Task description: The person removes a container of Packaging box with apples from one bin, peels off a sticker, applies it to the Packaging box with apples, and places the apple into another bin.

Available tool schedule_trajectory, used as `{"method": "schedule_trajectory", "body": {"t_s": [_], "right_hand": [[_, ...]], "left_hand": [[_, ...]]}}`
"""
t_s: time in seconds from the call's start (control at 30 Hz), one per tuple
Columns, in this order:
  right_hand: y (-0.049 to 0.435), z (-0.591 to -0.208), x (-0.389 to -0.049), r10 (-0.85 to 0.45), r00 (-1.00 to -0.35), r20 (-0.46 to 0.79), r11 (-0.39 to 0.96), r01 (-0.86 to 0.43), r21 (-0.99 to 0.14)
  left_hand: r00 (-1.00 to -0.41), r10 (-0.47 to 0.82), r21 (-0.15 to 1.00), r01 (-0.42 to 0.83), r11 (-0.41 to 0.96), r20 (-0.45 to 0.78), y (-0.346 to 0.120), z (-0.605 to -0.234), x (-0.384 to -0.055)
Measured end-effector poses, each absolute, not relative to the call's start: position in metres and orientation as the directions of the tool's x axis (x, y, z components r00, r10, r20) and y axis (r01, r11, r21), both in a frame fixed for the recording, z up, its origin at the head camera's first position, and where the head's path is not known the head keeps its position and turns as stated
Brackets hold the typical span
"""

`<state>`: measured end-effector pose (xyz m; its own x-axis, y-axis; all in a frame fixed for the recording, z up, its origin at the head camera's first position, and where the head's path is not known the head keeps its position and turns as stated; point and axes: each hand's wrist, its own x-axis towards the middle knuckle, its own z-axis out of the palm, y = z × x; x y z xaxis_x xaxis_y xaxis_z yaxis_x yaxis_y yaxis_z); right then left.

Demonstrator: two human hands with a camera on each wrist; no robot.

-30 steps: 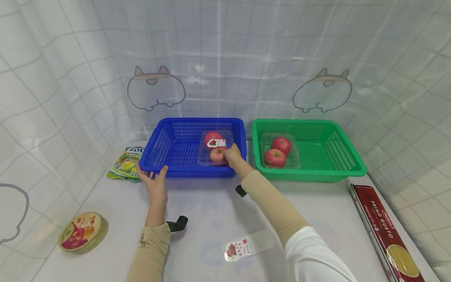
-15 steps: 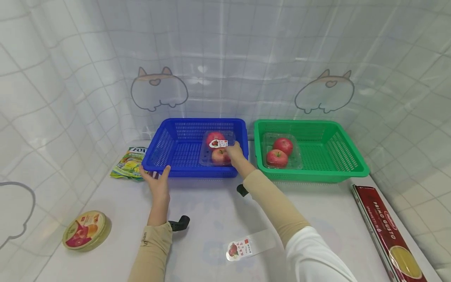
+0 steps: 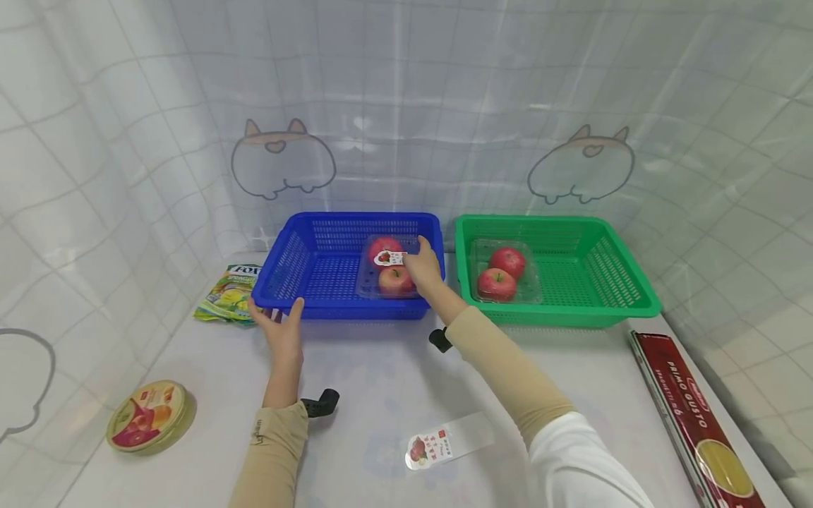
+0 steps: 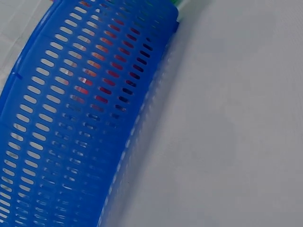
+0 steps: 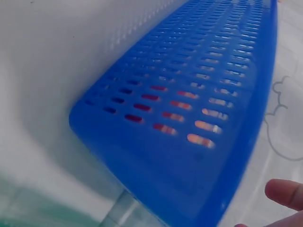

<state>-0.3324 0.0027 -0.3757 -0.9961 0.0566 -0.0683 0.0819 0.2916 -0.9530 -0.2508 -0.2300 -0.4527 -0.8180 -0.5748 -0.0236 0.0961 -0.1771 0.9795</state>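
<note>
A blue basket [image 3: 356, 310] stands at the back of the table, with a clear plastic box [image 3: 366, 282] at its right end. Two apples [image 3: 395, 282] lie in that box under a white label strip [image 3: 392, 258]. My left hand [image 3: 284, 339] touches the basket's front left corner, thumb and fingers spread wide. My right hand [image 3: 427, 271] is over the right edge of the apple box, one finger extended upward. In the right wrist view, fingertips [image 5: 284, 193] show beside the basket rim. No finger appears in the left wrist view.
A green basket [image 3: 559, 319] to the right holds another clear box with two apples. A red spaghetti pack [image 3: 695, 416] lies at the right edge. At left are a round tub [image 3: 149, 418] and a green FOX'S packet [image 3: 229, 293]. A label strip [image 3: 438, 443] lies in front.
My right hand has lifted slightly from the box's label, and its fingers have spread. The left hand stays at the basket corner. The baskets and apples stay in place.
</note>
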Motion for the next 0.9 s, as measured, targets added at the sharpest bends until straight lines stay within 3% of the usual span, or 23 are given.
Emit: {"method": "schedule_trajectory", "body": {"t_s": [0.2, 0.53, 0.9], "right_hand": [[0.012, -0.365, -0.321, 0.051, -0.999, -0.006, 0.304, 0.021, -0.952], [0.025, -0.355, -0.308, 0.026, -1.000, -0.016, 0.250, 0.022, -0.968], [0.036, -0.353, -0.292, 0.001, -1.000, -0.002, 0.212, 0.002, -0.977]], "left_hand": [[-0.813, -0.582, 0.981, 0.092, -0.172, -0.026, -0.231, -0.453, -0.250], [-0.817, -0.576, 0.985, 0.071, -0.157, -0.032, -0.230, -0.450, -0.251], [-0.784, -0.620, 0.998, 0.059, -0.036, 0.024, -0.229, -0.450, -0.247]]}}
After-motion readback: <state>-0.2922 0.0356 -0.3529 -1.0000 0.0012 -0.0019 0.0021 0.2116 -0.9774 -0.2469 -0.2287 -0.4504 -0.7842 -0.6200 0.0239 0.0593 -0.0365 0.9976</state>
